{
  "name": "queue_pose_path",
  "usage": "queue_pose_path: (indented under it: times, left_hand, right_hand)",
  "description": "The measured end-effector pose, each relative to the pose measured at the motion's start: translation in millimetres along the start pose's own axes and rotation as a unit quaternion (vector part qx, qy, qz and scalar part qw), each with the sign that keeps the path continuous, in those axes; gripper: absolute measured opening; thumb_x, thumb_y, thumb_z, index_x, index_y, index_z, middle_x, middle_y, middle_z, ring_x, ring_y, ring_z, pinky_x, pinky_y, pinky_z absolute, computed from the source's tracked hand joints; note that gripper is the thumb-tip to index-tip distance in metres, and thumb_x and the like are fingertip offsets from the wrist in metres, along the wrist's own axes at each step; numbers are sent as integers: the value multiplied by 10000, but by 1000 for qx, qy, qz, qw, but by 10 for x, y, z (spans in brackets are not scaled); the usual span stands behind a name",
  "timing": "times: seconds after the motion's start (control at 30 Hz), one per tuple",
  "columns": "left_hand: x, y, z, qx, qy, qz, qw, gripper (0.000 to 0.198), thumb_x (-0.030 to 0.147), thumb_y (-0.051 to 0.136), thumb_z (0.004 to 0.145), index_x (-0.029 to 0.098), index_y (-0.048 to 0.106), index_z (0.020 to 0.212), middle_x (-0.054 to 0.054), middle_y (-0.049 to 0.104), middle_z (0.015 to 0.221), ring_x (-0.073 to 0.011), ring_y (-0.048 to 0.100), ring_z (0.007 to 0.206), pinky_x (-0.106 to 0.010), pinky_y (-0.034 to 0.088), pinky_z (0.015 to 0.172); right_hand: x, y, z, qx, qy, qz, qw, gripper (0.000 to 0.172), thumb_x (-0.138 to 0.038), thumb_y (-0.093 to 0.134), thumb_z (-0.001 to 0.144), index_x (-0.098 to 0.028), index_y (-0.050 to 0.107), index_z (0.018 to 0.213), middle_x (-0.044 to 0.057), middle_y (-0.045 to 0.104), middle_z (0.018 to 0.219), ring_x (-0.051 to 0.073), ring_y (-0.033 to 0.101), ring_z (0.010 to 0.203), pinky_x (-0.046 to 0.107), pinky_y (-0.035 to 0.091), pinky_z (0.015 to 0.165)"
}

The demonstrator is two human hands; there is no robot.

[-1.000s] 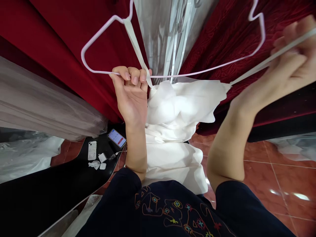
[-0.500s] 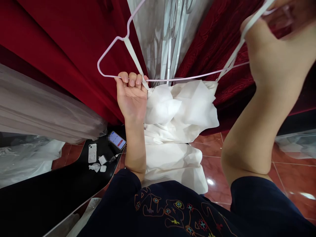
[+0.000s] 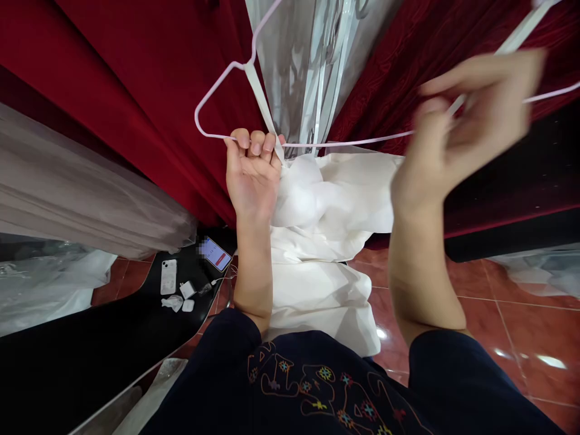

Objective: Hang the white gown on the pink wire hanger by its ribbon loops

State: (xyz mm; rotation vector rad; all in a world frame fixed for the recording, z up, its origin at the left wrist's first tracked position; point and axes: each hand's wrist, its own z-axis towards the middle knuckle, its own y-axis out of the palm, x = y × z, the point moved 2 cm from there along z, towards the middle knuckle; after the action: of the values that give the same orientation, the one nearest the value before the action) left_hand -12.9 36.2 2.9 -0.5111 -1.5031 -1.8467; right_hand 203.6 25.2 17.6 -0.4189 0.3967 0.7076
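Note:
A pale pink hanger (image 3: 351,144) spans the upper middle, its left shoulder over a red curtain. My left hand (image 3: 254,172) has its fingers curled over the hanger's lower bar, beside a white strap (image 3: 261,103) looped on the hanger. From the bar hangs a white garment (image 3: 335,193) with ruffled cloth at its top. My right hand (image 3: 475,121), blurred by motion, is in front of the hanger's right part. Another length of white strap (image 3: 521,33) runs from the upper right down behind that hand; whether its fingers grip it is unclear.
Red curtains (image 3: 149,90) hang behind, with silvery ribbons (image 3: 321,78) between them. At the lower left, a black table (image 3: 90,338) bears a lit phone (image 3: 216,254), a white phone (image 3: 168,277) and a charger (image 3: 187,290). Tulle (image 3: 81,181) hangs at the left.
My right hand has moved left and down from the upper right corner, to in front of the bar. My left hand, still on the hanger, appears slightly further right.

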Motion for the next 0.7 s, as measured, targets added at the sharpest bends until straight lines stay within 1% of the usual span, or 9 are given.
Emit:
queue_pose_path:
  times: [0.07, 0.13, 0.17, 0.33, 0.43, 0.5, 0.57, 0.63, 0.7]
  left_hand:
    - [-3, 21, -12, -13, 4, -31, 999, 352, 358, 233, 1042, 213, 375, 754, 0, 397, 717, -119, 561, 739, -305, 483, 979]
    - [17, 42, -41, -28, 11, -43, 999, 351, 360, 232, 1046, 211, 381, 764, 9, 391, 719, -104, 563, 737, -298, 477, 995]
    - [28, 49, -59, -33, 11, -40, 999, 351, 359, 228, 1047, 211, 385, 770, 11, 398, 724, -99, 569, 748, -297, 472, 1006]
    - [4, 31, -141, -33, -6, 11, 999, 340, 380, 214, 1041, 220, 443, 848, -16, 531, 868, -130, 619, 994, -319, 467, 1023]
    - [-70, -7, -173, -20, 19, 67, 997, 302, 380, 262, 1028, 231, 519, 975, -39, 595, 1030, -151, 607, 1090, -306, 468, 998]
    - [-118, -28, -202, -7, 39, 140, 989, 255, 335, 341, 1010, 228, 572, 1014, -45, 625, 1055, -155, 612, 1066, -280, 465, 969]
    - [-134, -34, -245, -10, 43, 234, 971, 218, 287, 424, 983, 214, 628, 966, -47, 654, 1035, -155, 610, 1013, -240, 468, 889]
    - [-83, -27, -289, -25, 43, 313, 948, 212, 264, 467, 968, 211, 668, 927, -46, 668, 1001, -152, 597, 945, -216, 461, 788]
    - [48, -8, -311, -54, 25, 343, 937, 214, 264, 485, 963, 212, 687, 918, -45, 662, 930, -142, 573, 809, -216, 445, 680]
  right_hand:
    - [-104, 116, -167, -79, -23, -43, 996, 311, -412, 397, 930, -184, 607, 905, 26, 610, 908, 154, 536, 958, 452, 358, 997]
    - [-133, 200, -275, -156, -5, -80, 984, 326, -434, 394, 934, -215, 623, 855, 7, 639, 856, 159, 548, 932, 484, 320, 1038]
    - [-127, 218, -301, -173, 11, -92, 981, 349, -454, 381, 936, -220, 618, 833, 11, 640, 839, 166, 547, 928, 490, 313, 1039]
    - [-62, 179, -247, -151, 64, -113, 980, 451, -534, 337, 927, -206, 580, 735, 37, 615, 765, 169, 525, 871, 464, 322, 989]
    - [-62, 173, -197, -154, 78, -97, 980, 470, -572, 366, 907, -202, 559, 690, 29, 587, 710, 156, 511, 823, 451, 329, 967]
    - [-79, 182, -189, -152, 83, -85, 981, 468, -586, 382, 897, -210, 560, 680, 21, 574, 689, 154, 501, 797, 452, 335, 944]
    - [-90, 193, -196, -145, 88, -76, 983, 460, -592, 388, 892, -225, 564, 678, 14, 571, 680, 151, 492, 784, 457, 336, 937]
    - [-80, 209, -202, -143, 95, -73, 982, 455, -601, 387, 887, -238, 563, 678, 13, 575, 681, 151, 486, 788, 465, 330, 951]
    - [-49, 232, -191, -148, 100, -74, 981, 452, -610, 382, 882, -248, 566, 684, 13, 584, 692, 152, 484, 800, 470, 320, 976]
